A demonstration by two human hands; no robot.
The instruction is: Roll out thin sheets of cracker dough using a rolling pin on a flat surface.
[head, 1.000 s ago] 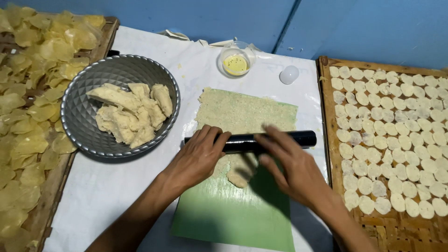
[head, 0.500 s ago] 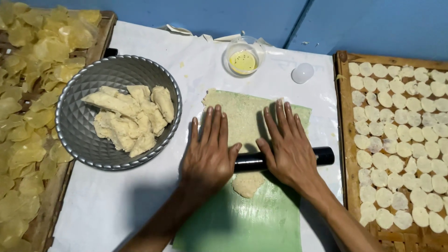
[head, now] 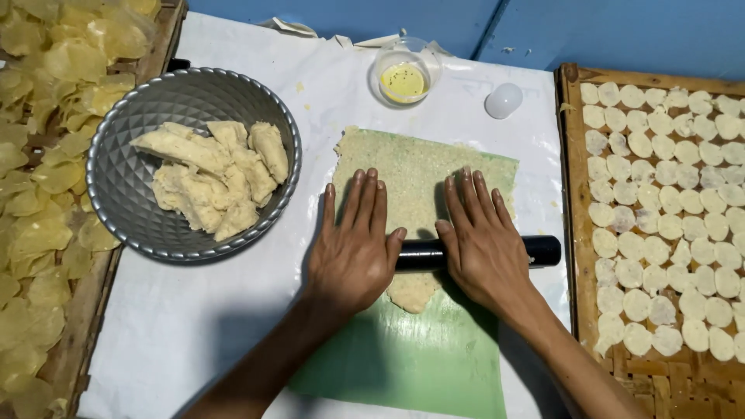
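A green sheet (head: 419,357) lies nearest the viewer on a white covering (head: 194,326) that spans the work surface. On the sheet's far half lies a flattened dough sheet (head: 411,167), pale and grainy, with a ragged near edge that reaches just past the roller. A black rolling pin (head: 535,252) lies crosswise on the dough. The left hand (head: 353,248) and the right hand (head: 481,244) rest palm-down on the pin, fingers extended and slightly spread, fingertips pointing away and touching the dough; neither hand grips the pin. Only the pin's middle section and right end are visible between and beside the hands. To the left, a faceted metal bowl (head: 124,194) holds several lumps of dough (head: 213,174). Beyond it, at the left edge, a tray carries translucent yellow chips (head: 46,116). At the right, a woven bamboo tray (head: 574,178) holds rows of small white discs (head: 667,225). Farther back stand a clear cup of yellow liquid (head: 403,77) and a small white cap (head: 503,101). A blue wall (head: 621,31) closes the scene.
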